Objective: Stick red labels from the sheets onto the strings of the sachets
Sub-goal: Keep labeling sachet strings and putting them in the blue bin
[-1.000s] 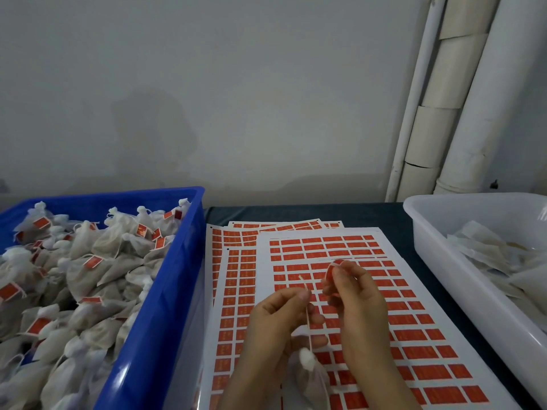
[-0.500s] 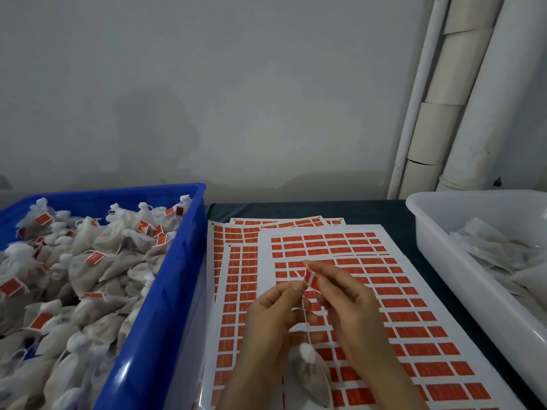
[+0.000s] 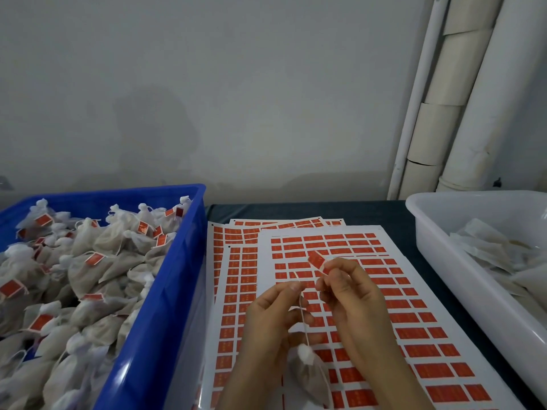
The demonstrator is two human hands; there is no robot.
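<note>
Right hand [image 3: 352, 303] pinches label [image 3: 316, 259], left hand [image 3: 272, 321] string [image 3: 303, 318], between blue bin [image 3: 165, 306] and tub [image 3: 438, 232].

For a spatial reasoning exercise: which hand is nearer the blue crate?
Left. The left hand, pinching the string, sits just right of the blue crate; the right hand, pinching a red label, is farther right.

Bare left hand [image 3: 273, 318] and bare right hand [image 3: 353, 303], each joined to an uncovered forearm [image 3: 393, 380] reaching the lower edge; left thumbnail [image 3: 295, 286] short and rounded.
</note>
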